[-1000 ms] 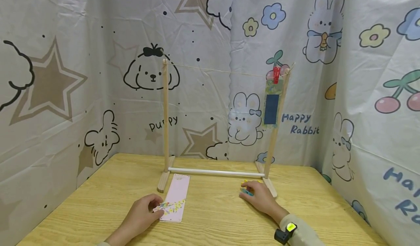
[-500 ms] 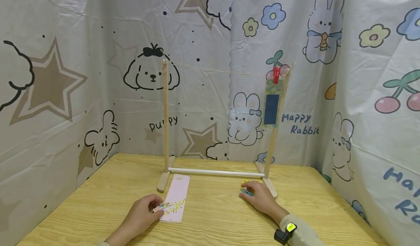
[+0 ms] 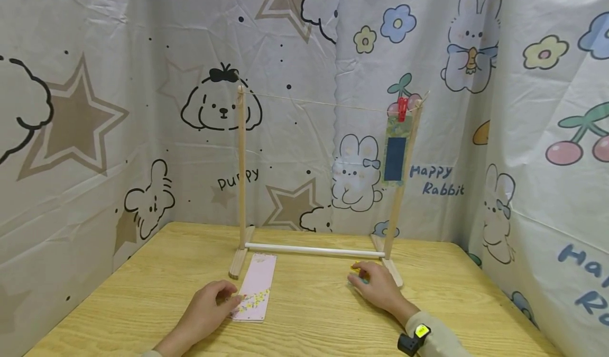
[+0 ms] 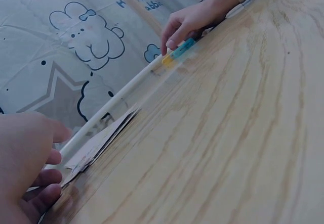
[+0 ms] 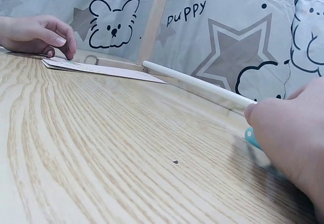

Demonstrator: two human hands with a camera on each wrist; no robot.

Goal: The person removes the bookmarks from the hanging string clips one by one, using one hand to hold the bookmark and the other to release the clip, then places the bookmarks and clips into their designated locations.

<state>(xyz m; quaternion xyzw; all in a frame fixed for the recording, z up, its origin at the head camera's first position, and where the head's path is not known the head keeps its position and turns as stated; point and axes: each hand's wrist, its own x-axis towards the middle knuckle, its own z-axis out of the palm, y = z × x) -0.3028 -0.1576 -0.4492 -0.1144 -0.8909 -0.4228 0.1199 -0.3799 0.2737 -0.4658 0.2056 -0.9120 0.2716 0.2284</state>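
Note:
My left hand (image 3: 209, 307) rests at the near left edge of a pink floral bookmark (image 3: 261, 272), fingers loosely bent against it. In the left wrist view, layered edges show a small stack of bookmarks (image 4: 104, 143) lying on the table. My right hand (image 3: 378, 287) is lowered over small clothespins by the stand's right foot, thumb and forefinger apart. A teal clothespin (image 4: 183, 47) and a yellow clothespin (image 4: 167, 60) lie beneath its fingers; the palm side is partly hidden. A red clothespin (image 3: 402, 109) holds a green and blue bookmark (image 3: 395, 158) on the string.
A wooden stand (image 3: 242, 172) with a white crossbar (image 3: 314, 249) stands at the back of the table (image 3: 304, 314). A thin string (image 3: 314, 102) spans its two posts. Patterned cloth (image 3: 295, 39) hangs behind and at both sides.
My left hand has shifted slightly right, and the floral card corner that stuck out on the left no longer shows. Beneath my right hand, less of the teal clothespin is visible.

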